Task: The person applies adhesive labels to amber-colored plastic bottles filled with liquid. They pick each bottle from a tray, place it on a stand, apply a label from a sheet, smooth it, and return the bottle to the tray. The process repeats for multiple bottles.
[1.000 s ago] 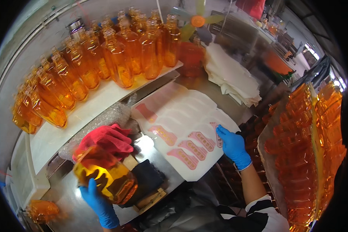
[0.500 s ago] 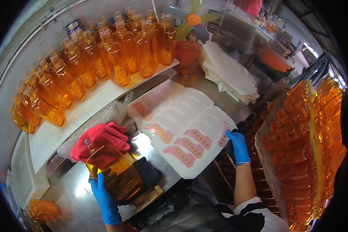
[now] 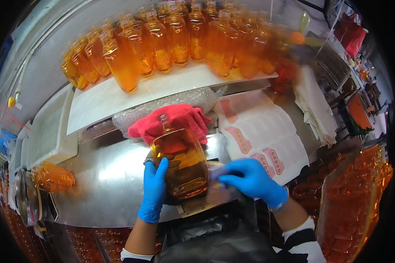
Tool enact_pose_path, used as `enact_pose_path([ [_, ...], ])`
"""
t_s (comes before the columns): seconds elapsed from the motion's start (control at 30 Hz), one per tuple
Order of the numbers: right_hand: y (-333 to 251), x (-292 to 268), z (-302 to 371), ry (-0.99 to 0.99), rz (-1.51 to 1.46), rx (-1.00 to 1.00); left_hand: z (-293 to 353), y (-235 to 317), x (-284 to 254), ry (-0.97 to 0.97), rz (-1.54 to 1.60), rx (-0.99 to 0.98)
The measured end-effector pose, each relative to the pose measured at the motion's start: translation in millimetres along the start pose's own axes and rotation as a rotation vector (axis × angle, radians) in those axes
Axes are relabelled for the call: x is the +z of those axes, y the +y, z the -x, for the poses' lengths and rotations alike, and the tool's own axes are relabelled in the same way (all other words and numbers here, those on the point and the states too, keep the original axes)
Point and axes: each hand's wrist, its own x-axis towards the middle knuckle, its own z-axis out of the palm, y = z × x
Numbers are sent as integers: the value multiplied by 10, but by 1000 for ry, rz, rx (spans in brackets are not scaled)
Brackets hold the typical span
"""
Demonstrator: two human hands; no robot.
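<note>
Label sheet (image 3: pixel 294 164) is left by the right hand (image 3: pixel 254 179); a blurred pinkish label (image 3: pixel 217 195) is now pinched in its fingers beside the amber bottle (image 3: pixel 186 153), contact cannot be told. Bottle is clasped at its left side by the left hand (image 3: pixel 154 186), near the red cloth (image 3: pixel 171 120); work is thus shifted from sheet to bottle
</note>
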Motion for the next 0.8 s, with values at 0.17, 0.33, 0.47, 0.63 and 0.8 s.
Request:
enact_pose_path([
  [0.17,-241,171,-791,-107,575,-427,263,106,137,-37,-244,106],
  [0.33,-251,225,-966,111,749,-468,240,-60,148,2,-395,203],
  [0.47,-97,241,-904,445,450,-295,231,31,94,-4,-362,182],
  [0.63,364,399,-485,336,149,-24,-156,239,93,56,-143,14],
  [0.8,337,572,-422,411,131,36,-219,220,103,109,-144,-6],
])
